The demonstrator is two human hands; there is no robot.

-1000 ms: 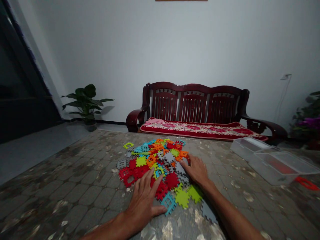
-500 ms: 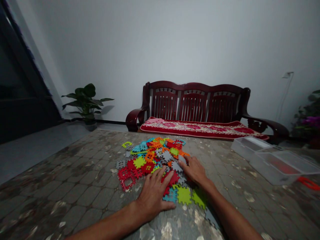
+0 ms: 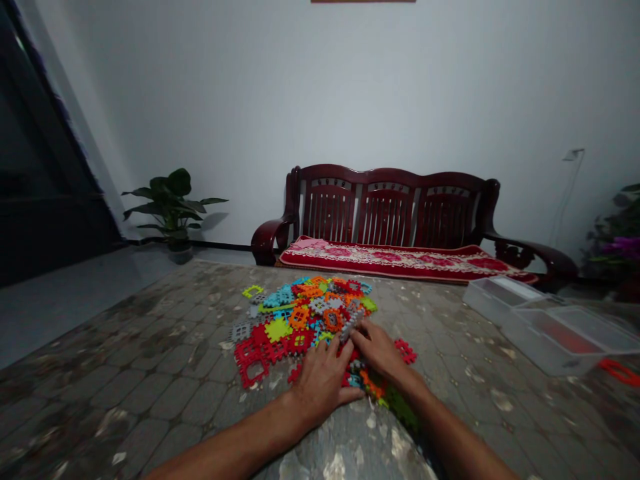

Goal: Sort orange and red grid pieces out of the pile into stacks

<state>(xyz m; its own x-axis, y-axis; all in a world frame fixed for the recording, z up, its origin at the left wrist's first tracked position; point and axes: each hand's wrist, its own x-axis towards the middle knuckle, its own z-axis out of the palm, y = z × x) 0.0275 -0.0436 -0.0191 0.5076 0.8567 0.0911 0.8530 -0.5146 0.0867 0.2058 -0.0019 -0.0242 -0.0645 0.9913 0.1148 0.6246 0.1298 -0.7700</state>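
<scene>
A pile of flat, toothed plastic tiles (image 3: 300, 317) in red, orange, green, blue and grey lies on a patterned table (image 3: 150, 373). My left hand (image 3: 323, 383) rests flat on the near edge of the pile, fingers spread. My right hand (image 3: 379, 350) sits just right of it on the pile, its fingertips pinching a grey tile (image 3: 350, 325) that stands tilted up. A single red tile (image 3: 405, 350) lies apart to the right of my right hand.
Two clear plastic boxes (image 3: 550, 320) stand at the table's right side, with a red piece (image 3: 620, 370) beside them. Behind the table are a dark wooden bench (image 3: 400, 220) with a red cushion, a potted plant (image 3: 173, 207) and a white wall.
Both hands have slid left and closer together over the pile, pushing tiles into a tighter heap. My right hand has lifted a grey tile on edge, and a red tile now lies to its right.
</scene>
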